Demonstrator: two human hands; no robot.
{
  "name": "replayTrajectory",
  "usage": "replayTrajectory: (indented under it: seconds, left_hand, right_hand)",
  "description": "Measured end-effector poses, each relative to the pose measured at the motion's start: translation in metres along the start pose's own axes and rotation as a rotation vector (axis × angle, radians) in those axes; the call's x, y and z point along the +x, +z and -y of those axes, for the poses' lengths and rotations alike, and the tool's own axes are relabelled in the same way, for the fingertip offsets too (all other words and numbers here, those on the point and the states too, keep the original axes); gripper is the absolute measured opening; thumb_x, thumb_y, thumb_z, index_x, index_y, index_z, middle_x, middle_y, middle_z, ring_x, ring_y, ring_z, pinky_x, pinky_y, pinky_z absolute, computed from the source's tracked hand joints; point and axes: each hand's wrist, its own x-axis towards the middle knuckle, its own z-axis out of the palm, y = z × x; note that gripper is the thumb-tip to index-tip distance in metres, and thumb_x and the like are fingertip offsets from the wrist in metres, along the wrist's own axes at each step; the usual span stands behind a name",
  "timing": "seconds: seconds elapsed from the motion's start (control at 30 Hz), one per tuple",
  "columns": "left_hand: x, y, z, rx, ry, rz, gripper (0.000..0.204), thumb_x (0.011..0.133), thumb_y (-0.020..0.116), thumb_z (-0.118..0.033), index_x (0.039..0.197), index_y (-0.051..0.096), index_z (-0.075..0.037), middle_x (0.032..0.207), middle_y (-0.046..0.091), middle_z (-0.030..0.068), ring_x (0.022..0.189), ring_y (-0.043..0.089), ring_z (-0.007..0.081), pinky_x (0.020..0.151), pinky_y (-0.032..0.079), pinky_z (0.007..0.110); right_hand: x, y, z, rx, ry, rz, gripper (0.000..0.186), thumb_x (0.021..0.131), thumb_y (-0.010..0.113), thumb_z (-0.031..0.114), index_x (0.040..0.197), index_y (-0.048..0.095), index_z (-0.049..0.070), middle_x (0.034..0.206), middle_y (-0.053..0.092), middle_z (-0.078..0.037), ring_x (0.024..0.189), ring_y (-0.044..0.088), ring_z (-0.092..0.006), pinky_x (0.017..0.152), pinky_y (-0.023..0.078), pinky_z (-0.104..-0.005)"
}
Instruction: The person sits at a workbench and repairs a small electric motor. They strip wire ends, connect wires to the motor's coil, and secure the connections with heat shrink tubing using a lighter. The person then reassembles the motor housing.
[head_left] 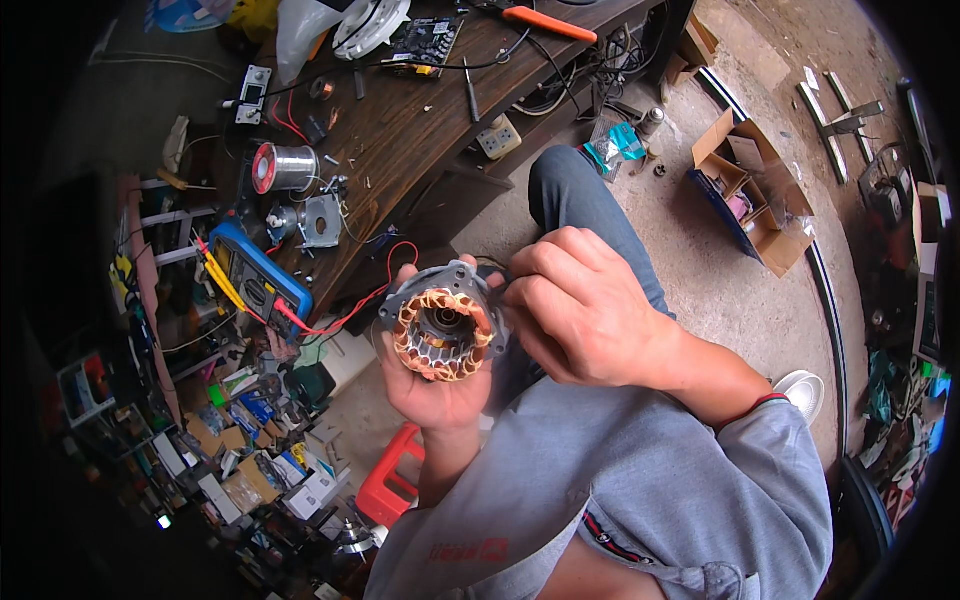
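An electric motor stator (440, 355) with a grey metal housing and a ring of laced copper windings rests in my left hand (436, 398). Its open round bore faces up, showing a bearing deep inside. The left palm supports it from below, with fingertips showing past its far edge. Close against the housing's right side is my right hand (590, 310), its fingers curled into a pinch. Those fingertips are largely hidden, so whatever they grip cannot be made out. Left of the stator, a blue multimeter (258, 275) with red and yellow leads leans by the bench edge.
On the dark wooden bench (400, 150) lie a solder spool (285, 168), a circuit board (425, 45), a screwdriver (471, 92) and small metal parts. A cardboard box (760, 200) stands on the floor at right. Boxes and parts crowd the lower left, near a red plastic stool (385, 480).
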Motion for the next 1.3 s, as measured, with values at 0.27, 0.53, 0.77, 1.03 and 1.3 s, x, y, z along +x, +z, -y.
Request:
replayTrajectory:
  seconds: [0.27,0.53,0.77,1.03,1.3]
  left_hand:
    - [0.005,0.004,0.004,-0.022,0.028,0.013,0.062,0.101,0.045,-0.042,0.153,0.032,-0.011,0.154,0.026,0.0311,0.140,0.031,0.0488,0.113,0.033,0.060]
    - [0.003,-0.007,0.006,0.038,0.065,-0.081,0.068,0.098,0.050,-0.046,0.154,0.030,-0.015,0.156,0.027,0.0283,0.138,0.034,0.0524,0.110,0.036,0.063]
    - [0.007,-0.013,-0.002,-0.161,-0.091,0.019,0.067,0.098,0.049,-0.047,0.155,0.029,-0.017,0.158,0.027,0.0233,0.138,0.034,0.0500,0.103,0.042,0.062]
    - [0.012,-0.006,0.005,-0.356,-0.109,-0.031,0.062,0.098,0.048,-0.047,0.152,0.035,-0.018,0.157,0.028,0.0235,0.140,0.031,0.0511,0.102,0.042,0.065]
    - [0.016,0.004,0.003,-0.316,-0.064,-0.176,0.062,0.099,0.047,-0.048,0.149,0.039,-0.014,0.153,0.031,0.0243,0.139,0.032,0.0513,0.101,0.045,0.065]
  right_hand:
    - [-0.002,0.001,-0.005,0.180,0.139,0.068,0.018,0.077,0.070,0.008,0.090,0.059,0.003,0.081,0.055,-0.011,0.078,0.056,-0.0326,0.065,0.050,-0.0415]
    - [-0.003,0.001,-0.002,1.001,0.877,0.195,0.017,0.096,0.067,0.015,0.095,0.064,-0.002,0.076,0.067,-0.003,0.061,0.055,-0.0053,0.051,0.041,-0.0229]
    - [-0.004,0.008,-0.007,1.005,0.975,0.194,0.013,0.097,0.064,0.010,0.095,0.062,-0.003,0.075,0.064,-0.002,0.061,0.053,-0.0033,0.050,0.041,-0.0201]
    - [-0.008,0.004,-0.005,1.166,0.977,0.200,0.009,0.097,0.062,0.006,0.094,0.061,-0.003,0.072,0.062,-0.001,0.060,0.052,-0.0028,0.049,0.038,-0.0203]
    - [-0.007,-0.007,-0.011,0.220,0.209,-0.110,0.030,0.079,0.075,0.015,0.105,0.065,0.003,0.106,0.058,-0.013,0.096,0.055,-0.0314,0.084,0.045,-0.0399]
